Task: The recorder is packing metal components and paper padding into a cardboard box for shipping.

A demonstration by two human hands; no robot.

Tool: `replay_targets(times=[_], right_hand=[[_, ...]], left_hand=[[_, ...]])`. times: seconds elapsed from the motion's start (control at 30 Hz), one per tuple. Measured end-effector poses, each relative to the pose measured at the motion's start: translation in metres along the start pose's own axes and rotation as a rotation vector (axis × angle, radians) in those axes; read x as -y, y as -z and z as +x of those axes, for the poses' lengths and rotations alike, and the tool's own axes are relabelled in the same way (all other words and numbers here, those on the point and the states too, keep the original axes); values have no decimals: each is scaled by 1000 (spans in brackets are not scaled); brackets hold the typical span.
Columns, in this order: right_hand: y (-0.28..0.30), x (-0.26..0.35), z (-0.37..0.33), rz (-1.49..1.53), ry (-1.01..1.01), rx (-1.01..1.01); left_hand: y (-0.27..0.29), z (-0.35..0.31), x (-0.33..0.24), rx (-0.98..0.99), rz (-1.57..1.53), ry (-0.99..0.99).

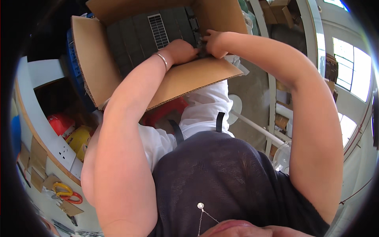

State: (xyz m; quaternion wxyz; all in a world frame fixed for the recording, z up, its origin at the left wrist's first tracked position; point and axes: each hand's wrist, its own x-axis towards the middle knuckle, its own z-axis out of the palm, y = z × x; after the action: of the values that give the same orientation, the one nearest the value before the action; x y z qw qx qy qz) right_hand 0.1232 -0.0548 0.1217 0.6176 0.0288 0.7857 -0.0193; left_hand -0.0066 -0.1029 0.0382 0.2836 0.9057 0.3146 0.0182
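Note:
An open cardboard box (92, 59) stands before me with its flaps folded outward. Dark grey packed blocks (128, 41) fill it in rows, and a white sheet with a printed grid (158, 31) lies on top of them. Both my hands reach into its near right corner. My left hand (182, 52) is closed, fingertips at a small dark thing (202, 50) whose kind I cannot make out. From the right, my right hand (215, 43) pinches at the same dark thing, its fingers bent. The near flap (193, 81) lies below my left wrist.
A blue plastic crate (75, 59) stands at the box's left. On the left-hand table (59, 150) lie scissors with orange and red handles (67, 192). Red and yellow packages (61, 124) sit near it. A white fan (282, 156) and shelves with cartons (282, 122) are on the right.

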Motion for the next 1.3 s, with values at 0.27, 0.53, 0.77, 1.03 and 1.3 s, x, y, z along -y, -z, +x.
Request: replay_targets(times=[0.27,0.53,0.77,1.03,1.3], right_hand=[[-20,-6,-1,102,-140,-405],[-22,-7,-1,50,132,-249],[-9,-2,-1,125,67,-223],[-16,-18,20,71,-381,-552],[-12,-22,40,79,-325,-436]], left_hand=[[-18,10,8,-52,74,-48],[-18,11,6,-224,-17,-22],[-16,13,1,-184,-74,17],[-11,16,3,-132,-5,-32],[-26,15,8,-181,13,-66]])
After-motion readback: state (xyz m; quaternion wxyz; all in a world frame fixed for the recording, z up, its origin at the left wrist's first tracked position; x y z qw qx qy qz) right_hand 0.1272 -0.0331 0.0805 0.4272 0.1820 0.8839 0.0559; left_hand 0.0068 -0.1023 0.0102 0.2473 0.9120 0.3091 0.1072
